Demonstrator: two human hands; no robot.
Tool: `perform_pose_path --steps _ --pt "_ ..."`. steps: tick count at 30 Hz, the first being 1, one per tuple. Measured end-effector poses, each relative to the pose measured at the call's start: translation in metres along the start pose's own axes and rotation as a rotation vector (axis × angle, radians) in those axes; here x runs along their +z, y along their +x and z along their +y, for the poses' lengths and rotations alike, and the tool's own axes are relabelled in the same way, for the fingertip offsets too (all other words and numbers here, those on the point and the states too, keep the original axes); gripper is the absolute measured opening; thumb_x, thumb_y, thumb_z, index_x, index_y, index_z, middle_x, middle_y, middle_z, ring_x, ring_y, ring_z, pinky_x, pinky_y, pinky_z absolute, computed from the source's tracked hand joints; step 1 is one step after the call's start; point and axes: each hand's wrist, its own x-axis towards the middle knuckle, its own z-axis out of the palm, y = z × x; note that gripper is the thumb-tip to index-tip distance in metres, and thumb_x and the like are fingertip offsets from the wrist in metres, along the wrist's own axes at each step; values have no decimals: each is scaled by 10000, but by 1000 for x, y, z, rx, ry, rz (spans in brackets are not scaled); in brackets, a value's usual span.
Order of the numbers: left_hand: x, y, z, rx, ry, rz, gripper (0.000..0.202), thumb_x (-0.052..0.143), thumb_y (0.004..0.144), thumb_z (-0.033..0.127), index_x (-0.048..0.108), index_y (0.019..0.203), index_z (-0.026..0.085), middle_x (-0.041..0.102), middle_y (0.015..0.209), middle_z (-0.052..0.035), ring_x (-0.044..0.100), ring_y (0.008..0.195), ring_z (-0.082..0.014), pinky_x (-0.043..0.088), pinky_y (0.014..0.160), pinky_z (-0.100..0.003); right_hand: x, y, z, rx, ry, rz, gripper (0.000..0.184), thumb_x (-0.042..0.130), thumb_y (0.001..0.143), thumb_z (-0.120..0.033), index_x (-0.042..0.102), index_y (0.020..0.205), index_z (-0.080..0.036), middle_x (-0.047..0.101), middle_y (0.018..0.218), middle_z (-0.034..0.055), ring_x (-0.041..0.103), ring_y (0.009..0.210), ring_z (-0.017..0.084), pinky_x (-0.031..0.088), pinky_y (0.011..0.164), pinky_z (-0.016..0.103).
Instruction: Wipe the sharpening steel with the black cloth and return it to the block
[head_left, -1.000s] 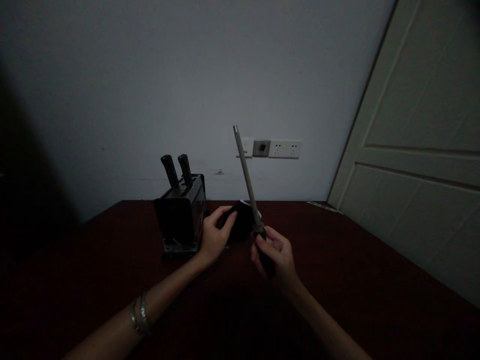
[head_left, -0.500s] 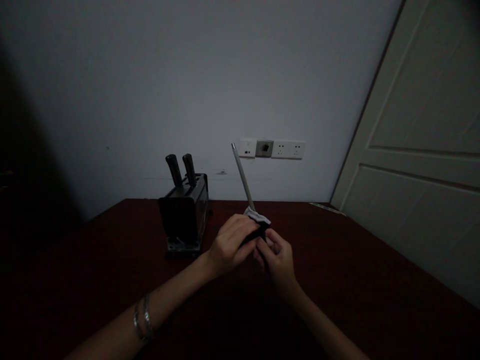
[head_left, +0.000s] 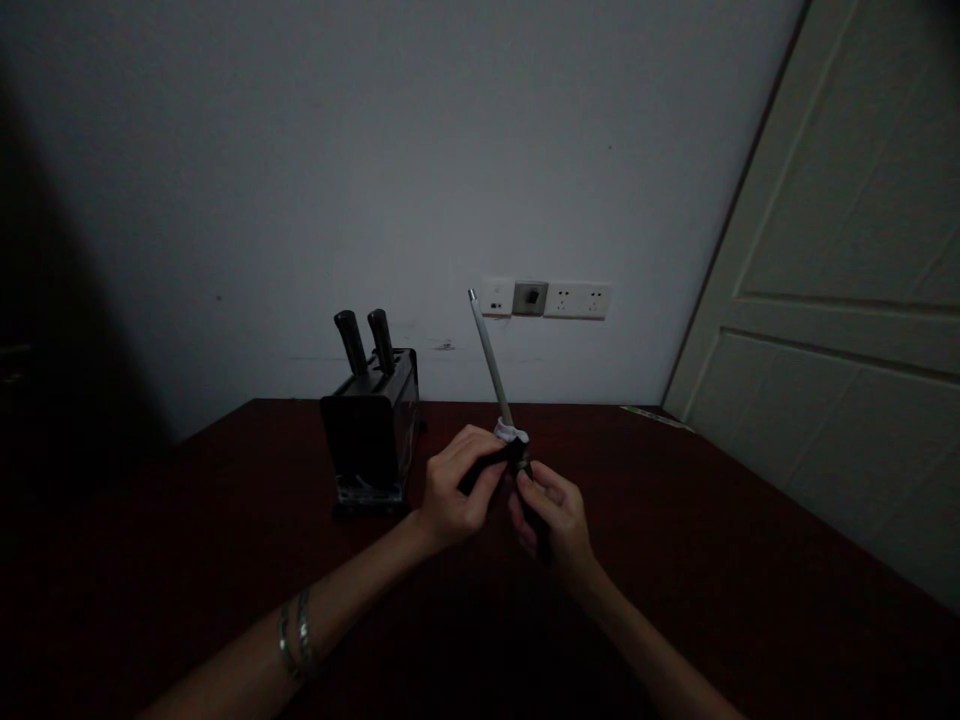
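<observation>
My right hand (head_left: 559, 515) is closed around the dark handle of a honing steel (head_left: 490, 352). Its thin grey rod points up and slightly left, towards the wall. A cloth (head_left: 512, 433), white on one side and dark on the other, wraps the lower end of the rod just above the handle. My left hand (head_left: 459, 487) pinches this cloth between thumb and fingers, close beside my right hand. Part of the handle is hidden by my right fingers.
A dark knife block (head_left: 360, 440) with two black-handled knives (head_left: 381, 340) stands on the reddish-brown table (head_left: 247, 500), left of my hands. Behind are a pale wall with sockets (head_left: 574, 300) and, at right, a white panelled door (head_left: 840, 280).
My left hand has pulled the cloth tighter around the base of the rod, and its thumb and fingers show more. More of the handle shows by my right hand.
</observation>
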Motion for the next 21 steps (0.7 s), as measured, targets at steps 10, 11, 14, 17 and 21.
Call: perform_pose_path --steps 10,11,14,17,21 --pt "0 -7 -10 -246 -67 9 100 495 813 182 583 806 135 584 736 -40 561 683 -135 436 638 -248 0 -1 -5 12 78 -77 342 581 728 -466 530 784 -133 472 390 -64 282 238 26 263 228 141" --pt "1 -8 -11 -267 -67 1 108 495 814 194 585 795 136 588 731 -37 563 675 -134 436 634 -244 0 -1 -5 7 79 -85 339 582 730 -464 531 785 -133 477 391 -63 283 237 27 265 229 142" --pt "3 -9 -14 -360 -55 23 127 500 817 228 588 790 142 605 733 -28 572 681 -134 441 633 -231 0 -3 -6 -12 65 -94 325 572 750 -448 534 808 -131 501 408 -52 308 243 31 269 242 143" --pt "1 -8 -18 -443 8 124 143 504 820 263 590 811 149 612 745 -19 571 701 -135 444 639 -221 1 -3 -5 -29 26 -102 323 555 772 -438 522 860 -130 527 427 -41 334 250 36 253 250 138" --pt "-8 -5 -23 -433 109 235 156 505 818 286 582 807 151 605 752 -14 565 709 -136 438 656 -219 2 0 -2 -52 23 -112 327 549 782 -419 432 950 -165 563 445 -45 322 235 37 215 245 127"
